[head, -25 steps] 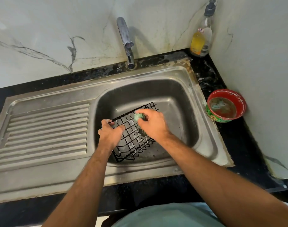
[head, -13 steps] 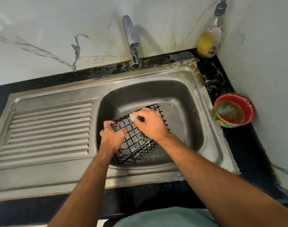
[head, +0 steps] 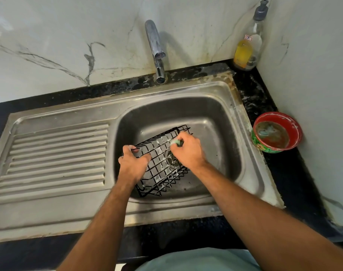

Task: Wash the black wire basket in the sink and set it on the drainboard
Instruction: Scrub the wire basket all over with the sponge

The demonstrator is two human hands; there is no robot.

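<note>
Stainless steel sink (head: pixel 235 122) with ribbed drainboard (head: pixel 55 157) on its left. Black wire basket (head: pixel 162 165) tilted inside the basin, soap film on its wires. Left hand (head: pixel 132 163) grips its rim; right hand (head: pixel 189 151) pinches a green scrubber (head: pixel 175 142) against it.

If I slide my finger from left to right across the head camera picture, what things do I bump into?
drainboard → left hand → black wire basket → right hand → soap bottle → red bowl
</note>
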